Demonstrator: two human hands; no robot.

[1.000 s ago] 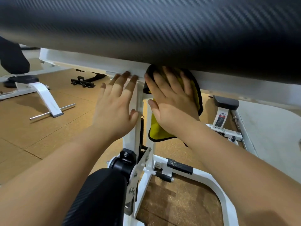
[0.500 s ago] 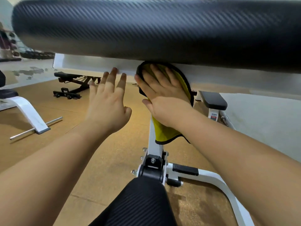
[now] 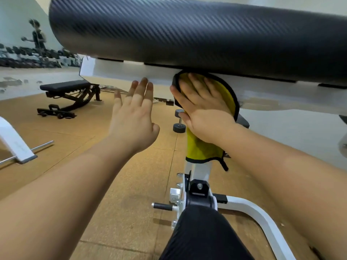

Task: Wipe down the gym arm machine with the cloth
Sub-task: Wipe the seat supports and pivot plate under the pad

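Note:
The arm machine's black textured pad (image 3: 197,34) fills the top of the view, with its white metal frame (image 3: 122,72) running beneath it. My right hand (image 3: 202,109) presses a yellow cloth with black edging (image 3: 202,149) flat against the white frame just under the pad; the cloth's lower end hangs down over the white upright post (image 3: 200,169). My left hand (image 3: 134,117) is spread with straight fingers, its fingertips touching the frame's lower edge to the left of the cloth. A black seat pad (image 3: 202,235) sits at the bottom.
A black bench (image 3: 69,94) stands at the back left on the brown floor. A white machine leg with a steel bar (image 3: 16,147) is at the far left. A small dumbbell (image 3: 179,121) lies behind the post. The white base tube (image 3: 262,218) curves right. Dumbbell racks line the far wall.
The view has shifted right and up, so the pad's left end and more gym floor now show. Both hands stay on the frame, with the cloth still pressed under my right palm.

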